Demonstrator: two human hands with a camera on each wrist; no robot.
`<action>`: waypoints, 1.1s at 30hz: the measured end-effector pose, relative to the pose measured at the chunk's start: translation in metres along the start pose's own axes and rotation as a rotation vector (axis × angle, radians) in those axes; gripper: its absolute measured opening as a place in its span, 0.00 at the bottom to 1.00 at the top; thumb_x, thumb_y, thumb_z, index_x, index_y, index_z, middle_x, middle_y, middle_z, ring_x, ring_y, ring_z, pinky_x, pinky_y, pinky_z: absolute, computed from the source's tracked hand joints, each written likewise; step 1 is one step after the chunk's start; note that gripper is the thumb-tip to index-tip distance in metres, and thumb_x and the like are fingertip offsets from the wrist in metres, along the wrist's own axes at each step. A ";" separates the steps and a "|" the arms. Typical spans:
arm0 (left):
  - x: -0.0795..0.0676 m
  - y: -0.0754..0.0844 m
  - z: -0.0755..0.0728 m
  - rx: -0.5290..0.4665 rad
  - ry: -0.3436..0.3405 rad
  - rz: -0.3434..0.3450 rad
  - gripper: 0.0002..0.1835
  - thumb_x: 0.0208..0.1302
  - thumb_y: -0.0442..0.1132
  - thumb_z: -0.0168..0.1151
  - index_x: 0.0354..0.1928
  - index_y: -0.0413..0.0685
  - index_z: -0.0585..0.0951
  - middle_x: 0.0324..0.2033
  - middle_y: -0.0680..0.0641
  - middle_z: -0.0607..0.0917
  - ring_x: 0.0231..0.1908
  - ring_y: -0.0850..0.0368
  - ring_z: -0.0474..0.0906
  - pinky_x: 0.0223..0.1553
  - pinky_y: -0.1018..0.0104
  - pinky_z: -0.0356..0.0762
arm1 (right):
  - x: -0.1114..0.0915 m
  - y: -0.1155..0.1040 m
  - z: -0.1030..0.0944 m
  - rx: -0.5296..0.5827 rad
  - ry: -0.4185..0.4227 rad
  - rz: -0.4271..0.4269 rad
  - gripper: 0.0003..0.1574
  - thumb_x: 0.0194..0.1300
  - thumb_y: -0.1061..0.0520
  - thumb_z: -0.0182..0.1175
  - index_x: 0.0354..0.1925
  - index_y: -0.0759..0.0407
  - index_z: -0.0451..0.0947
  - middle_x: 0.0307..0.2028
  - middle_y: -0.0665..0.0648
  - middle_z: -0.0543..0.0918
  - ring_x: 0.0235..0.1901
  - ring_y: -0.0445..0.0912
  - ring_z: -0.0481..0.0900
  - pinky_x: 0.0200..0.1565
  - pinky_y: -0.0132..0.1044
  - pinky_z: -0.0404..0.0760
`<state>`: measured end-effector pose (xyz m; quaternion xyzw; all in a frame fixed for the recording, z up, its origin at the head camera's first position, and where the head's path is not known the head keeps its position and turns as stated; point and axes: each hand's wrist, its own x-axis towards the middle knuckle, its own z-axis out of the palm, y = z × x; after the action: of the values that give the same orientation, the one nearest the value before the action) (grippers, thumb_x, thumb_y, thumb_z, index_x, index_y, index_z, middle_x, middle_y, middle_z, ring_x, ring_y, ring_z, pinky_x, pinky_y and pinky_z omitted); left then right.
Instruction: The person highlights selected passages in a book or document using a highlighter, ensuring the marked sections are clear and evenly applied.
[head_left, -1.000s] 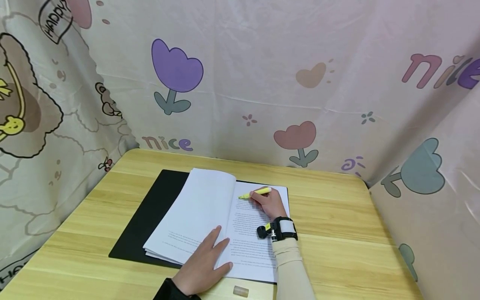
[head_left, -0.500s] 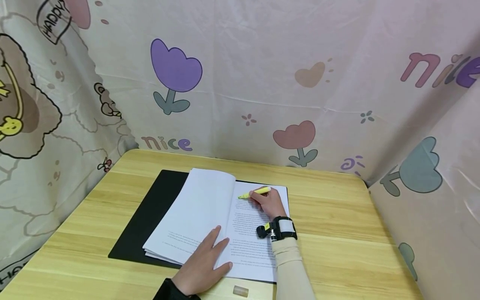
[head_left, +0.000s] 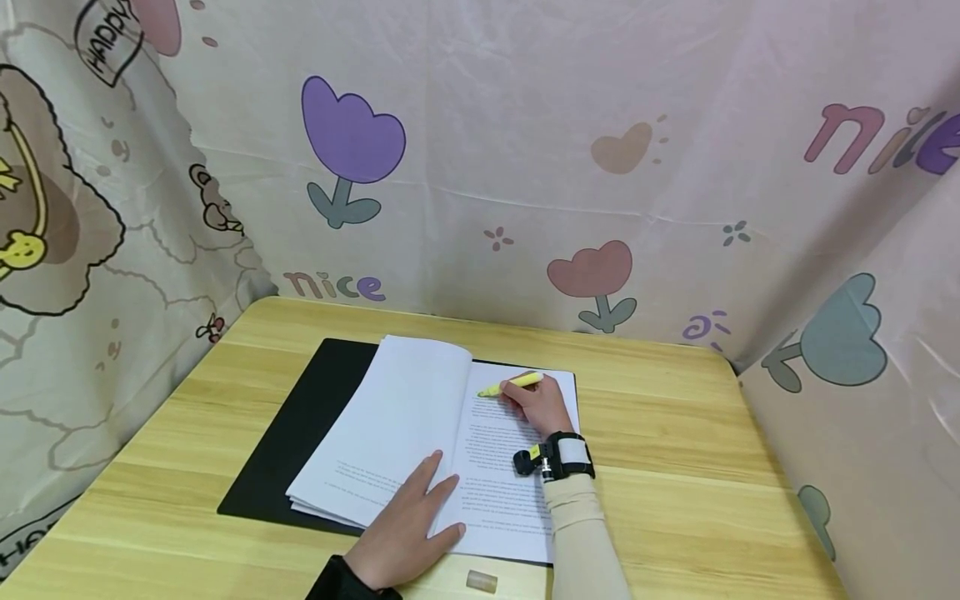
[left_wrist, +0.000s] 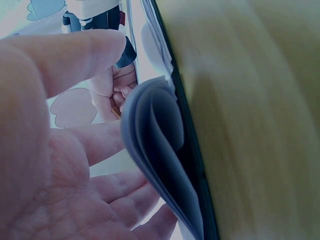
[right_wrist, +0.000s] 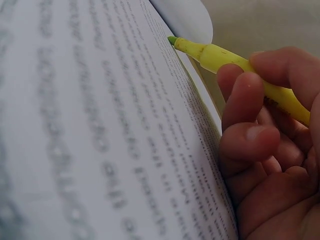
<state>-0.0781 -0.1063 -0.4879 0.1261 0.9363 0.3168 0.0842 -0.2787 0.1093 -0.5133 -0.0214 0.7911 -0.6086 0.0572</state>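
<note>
My right hand pinches a yellow highlighter between thumb and fingers over the upper part of the right page. Its green-tinted tip is at the top lines of print in the right wrist view; I cannot tell whether it touches the paper. The stapled-looking stack of printed sheets lies spread at its middle fold on a black folder. With fingers spread, my left hand rests on the lower pages by the fold. In the left wrist view, the paper edges curl beside that hand.
A small brownish cylinder-shaped piece lies on the wooden table just in front of the papers. A patterned cloth hangs behind the table and along both sides. The right wrist wears a strapped camera.
</note>
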 end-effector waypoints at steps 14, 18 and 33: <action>0.001 -0.002 0.001 -0.003 -0.003 0.004 0.36 0.69 0.54 0.67 0.71 0.39 0.74 0.79 0.36 0.57 0.77 0.36 0.54 0.71 0.33 0.60 | -0.002 -0.002 0.000 -0.010 0.038 0.017 0.14 0.67 0.49 0.71 0.33 0.59 0.89 0.25 0.54 0.87 0.20 0.42 0.75 0.22 0.31 0.70; 0.001 -0.002 0.000 0.001 -0.004 0.001 0.36 0.69 0.54 0.67 0.71 0.39 0.74 0.79 0.36 0.57 0.77 0.36 0.54 0.71 0.33 0.60 | -0.002 -0.003 0.001 -0.007 0.042 0.019 0.13 0.67 0.50 0.71 0.34 0.59 0.89 0.26 0.55 0.88 0.21 0.42 0.76 0.23 0.31 0.71; 0.001 -0.001 -0.001 0.001 -0.008 -0.001 0.36 0.69 0.55 0.66 0.71 0.40 0.74 0.79 0.36 0.56 0.77 0.36 0.55 0.71 0.33 0.60 | -0.002 -0.003 -0.003 -0.007 0.029 0.018 0.13 0.68 0.50 0.70 0.35 0.60 0.89 0.26 0.55 0.88 0.24 0.44 0.78 0.28 0.33 0.73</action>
<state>-0.0792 -0.1073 -0.4882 0.1267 0.9361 0.3159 0.0881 -0.2769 0.1116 -0.5091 -0.0056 0.7941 -0.6056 0.0510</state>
